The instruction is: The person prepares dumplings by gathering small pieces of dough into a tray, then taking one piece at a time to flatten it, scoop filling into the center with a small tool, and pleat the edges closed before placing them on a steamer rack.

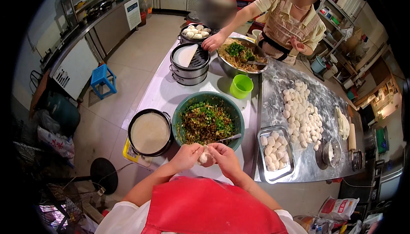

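Note:
Between both hands, close in front of my red apron, is a small round of dough (205,160). My left hand (188,157) pinches its left edge, and my right hand (226,158) has hold of the right one. Whether it contains filling cannot be seen. Just beyond my fingers sits a green basin (177,105) of chopped vegetable filling (206,118), with a spoon (229,137) leaning against its near right side. At its left is a round steamer tray (150,133) lined with a pale cloth. A metal tray (274,179) of dough pieces (274,150) lies to the right.
Another person (288,19) reaches toward stacked steamers (190,69) beside a steel bowl (235,72) of filling. A lime-green cup (241,86) stands behind my basin. On the floured steel table (272,70) are many dough pieces (301,112) and a rolling pin (352,136).

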Motion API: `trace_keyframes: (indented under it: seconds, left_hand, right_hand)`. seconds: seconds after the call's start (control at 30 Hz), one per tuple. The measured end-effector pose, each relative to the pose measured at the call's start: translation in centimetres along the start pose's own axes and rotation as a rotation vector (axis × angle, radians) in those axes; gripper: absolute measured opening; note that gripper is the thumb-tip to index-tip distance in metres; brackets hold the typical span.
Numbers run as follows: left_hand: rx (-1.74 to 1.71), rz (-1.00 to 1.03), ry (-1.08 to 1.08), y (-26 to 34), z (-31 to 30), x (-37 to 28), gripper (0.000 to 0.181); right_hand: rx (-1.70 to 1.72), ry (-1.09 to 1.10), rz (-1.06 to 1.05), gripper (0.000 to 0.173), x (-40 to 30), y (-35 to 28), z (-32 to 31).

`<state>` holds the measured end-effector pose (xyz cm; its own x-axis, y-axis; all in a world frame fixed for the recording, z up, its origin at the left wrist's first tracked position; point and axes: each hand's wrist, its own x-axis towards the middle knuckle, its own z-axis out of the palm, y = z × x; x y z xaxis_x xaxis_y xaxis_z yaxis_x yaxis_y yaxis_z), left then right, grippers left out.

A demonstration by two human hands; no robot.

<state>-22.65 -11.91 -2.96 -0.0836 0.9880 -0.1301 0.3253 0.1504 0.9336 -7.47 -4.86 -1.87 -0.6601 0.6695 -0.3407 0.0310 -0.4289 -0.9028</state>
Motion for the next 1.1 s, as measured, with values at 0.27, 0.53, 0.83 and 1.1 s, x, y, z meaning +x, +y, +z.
trace_keyframes:
  seconds: [0.27,0.53,0.83,1.1]
  left_hand:
    - [-0.071,0.001,-0.042,0.2,-0.1,-0.5,0.027]
    - [-0.571,-0.197,-0.403,-0.7,0.0,-0.3,0.039]
    - [-1.046,-0.202,0.11,-1.8,-4.9,-1.2,0.027]
    - [-1.076,-0.223,0.276,-1.8,-5.2,-1.8,0.023]
  right_hand:
    - [0.003,-0.026,0.011,0.015,0.0,0.6,0.1]
    - [-0.415,0.09,-0.082,0.019,2.4,1.6,-0.3]
    - [-1.779,0.245,-0.428,0.012,5.2,0.8,-9.1]
    - [-1.597,-0.098,-0.158,0.018,5.3,1.3,-5.5]
